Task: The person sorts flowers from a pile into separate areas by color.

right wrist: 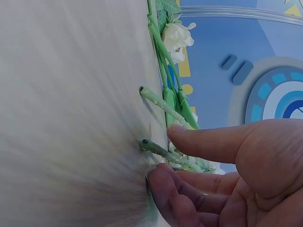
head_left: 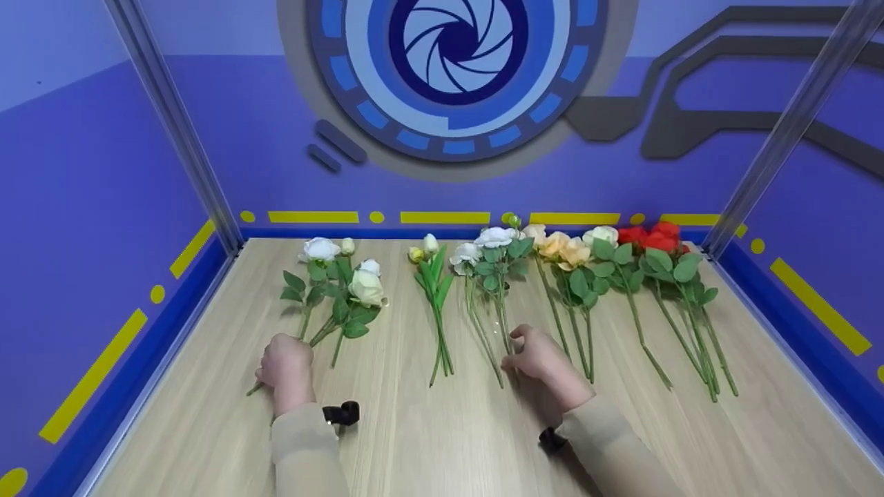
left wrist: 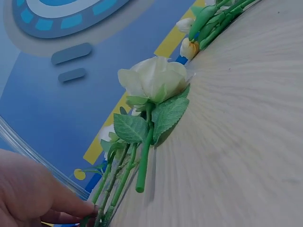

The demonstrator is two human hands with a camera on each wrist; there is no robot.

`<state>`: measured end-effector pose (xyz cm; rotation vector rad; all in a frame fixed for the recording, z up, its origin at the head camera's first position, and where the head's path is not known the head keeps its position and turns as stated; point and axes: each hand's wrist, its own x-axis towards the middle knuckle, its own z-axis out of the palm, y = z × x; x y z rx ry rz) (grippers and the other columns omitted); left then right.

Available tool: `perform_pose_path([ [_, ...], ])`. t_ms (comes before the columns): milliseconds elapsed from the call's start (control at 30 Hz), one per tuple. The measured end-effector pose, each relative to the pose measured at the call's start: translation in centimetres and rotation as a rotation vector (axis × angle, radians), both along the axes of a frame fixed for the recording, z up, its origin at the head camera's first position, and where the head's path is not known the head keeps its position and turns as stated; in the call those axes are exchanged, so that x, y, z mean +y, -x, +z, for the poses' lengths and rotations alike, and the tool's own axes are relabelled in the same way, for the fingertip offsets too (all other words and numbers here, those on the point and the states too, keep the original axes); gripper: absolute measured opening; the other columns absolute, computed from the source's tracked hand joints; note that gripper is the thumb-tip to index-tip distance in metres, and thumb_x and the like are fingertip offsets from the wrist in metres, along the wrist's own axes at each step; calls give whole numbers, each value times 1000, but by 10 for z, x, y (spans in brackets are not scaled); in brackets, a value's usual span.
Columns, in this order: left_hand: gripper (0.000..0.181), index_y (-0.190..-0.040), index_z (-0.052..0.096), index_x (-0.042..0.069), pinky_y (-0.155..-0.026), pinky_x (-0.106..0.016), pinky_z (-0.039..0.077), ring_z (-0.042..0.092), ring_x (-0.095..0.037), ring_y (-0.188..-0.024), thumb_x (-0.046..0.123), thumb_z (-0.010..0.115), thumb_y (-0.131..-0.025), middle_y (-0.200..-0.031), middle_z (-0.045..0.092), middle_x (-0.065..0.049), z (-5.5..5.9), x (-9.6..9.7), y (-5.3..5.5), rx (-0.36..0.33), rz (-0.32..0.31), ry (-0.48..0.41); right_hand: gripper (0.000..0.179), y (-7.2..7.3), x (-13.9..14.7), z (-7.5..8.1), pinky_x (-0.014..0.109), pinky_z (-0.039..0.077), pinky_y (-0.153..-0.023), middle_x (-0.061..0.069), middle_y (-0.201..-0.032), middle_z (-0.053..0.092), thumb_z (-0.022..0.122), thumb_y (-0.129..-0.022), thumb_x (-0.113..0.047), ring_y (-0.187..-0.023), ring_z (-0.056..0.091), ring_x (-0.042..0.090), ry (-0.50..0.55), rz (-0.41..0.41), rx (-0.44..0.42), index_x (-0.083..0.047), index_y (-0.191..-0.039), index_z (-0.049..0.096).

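In the head view my left hand (head_left: pixel 286 366) pinches the stems of white flowers (head_left: pixel 321 250) at the left of the table, low on the stems. Beside them lies a short-stemmed cream rose (left wrist: pixel 154 80), its cut end free of the hand in the left wrist view. My right hand (head_left: pixel 542 360) is at the lower stems of a pair of white flowers (head_left: pixel 496 238) right of centre. Thumb and fingers stand apart around one green stem (right wrist: pixel 163 152) in the right wrist view. A second stem end (right wrist: pixel 150 94) sticks out past the thumb.
Tulips (head_left: pixel 436 290) lie between the hands. Right of my right hand are peach roses (head_left: pixel 563 248), a cream rose (head_left: pixel 601 236) and red roses (head_left: pixel 659 238), heads toward the back wall. Purple panels (head_left: pixel 449 193) enclose the wooden table (head_left: pixel 442 442).
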<state>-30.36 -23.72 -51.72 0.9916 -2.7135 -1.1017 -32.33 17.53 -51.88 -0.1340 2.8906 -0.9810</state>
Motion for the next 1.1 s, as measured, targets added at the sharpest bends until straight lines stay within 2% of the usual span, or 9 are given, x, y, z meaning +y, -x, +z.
perform_pose_path([
  [133,27,-107,71,-3,-107,-65,40,63,-47,-114,5,46,-100,-120,69,-28,8,-2,-2,-2,-37,-44,49,-1,-1,1,41,54,-76,19,-99,73,83,-81,-14,-79,63,24,0,-1,4,3,-123,63],
  [267,33,-128,67,-2,-106,-60,46,61,-46,-120,8,48,-103,-133,65,-27,14,-3,-4,-12,-103,-98,48,-1,-1,1,45,54,-82,23,-105,73,83,-82,-14,-89,66,29,-11,3,24,3,-122,64],
  [400,35,-133,65,-3,-104,-54,50,61,-44,-124,10,49,-105,-131,68,-23,18,-3,-5,11,-133,-143,45,-1,0,0,50,54,-87,25,-108,72,82,-83,-15,-100,68,36,-21,11,41,3,-121,64],
  [467,35,-132,65,-4,-105,-53,49,61,-43,-124,11,48,-106,-129,69,-22,20,-2,-5,35,-126,-167,44,-1,0,0,51,54,-88,26,-109,72,81,-84,-15,-102,68,37,-22,15,46,4,-120,63],
  [567,35,-132,63,-6,-106,-52,48,60,-43,-125,11,48,-106,-127,70,-23,23,0,-5,98,-101,-239,43,-1,0,1,50,54,-87,25,-108,72,80,-86,-15,-100,68,36,-20,14,43,4,-121,63],
  [667,33,-132,61,-8,-100,-48,51,65,-42,-120,10,51,-106,-122,72,-24,29,2,-5,176,-70,-323,43,-2,0,4,46,55,-82,22,-106,73,79,-88,-15,-93,68,30,-22,-1,28,4,-123,63],
  [800,34,-134,60,-8,-87,-34,57,75,-30,-100,9,55,-105,-114,75,-21,39,6,-6,259,-52,-410,41,-3,-1,8,40,54,-72,17,-98,74,76,-91,-16,-80,68,24,-14,-16,17,2,-126,62],
  [967,34,-133,59,-12,-75,-24,61,71,-7,-71,4,58,-103,-100,78,-18,49,18,-4,359,-85,-515,33,-7,-6,13,36,53,-64,13,-91,73,74,-94,-16,-72,66,20,-8,-15,63,0,-122,65],
  [1100,31,-128,58,-17,-74,-23,62,70,-7,-67,-4,59,-100,-97,77,-23,54,35,0,444,-145,-595,26,-12,-12,18,33,51,-61,8,-83,71,74,-94,-17,-66,62,17,13,-9,99,-4,-116,69],
])
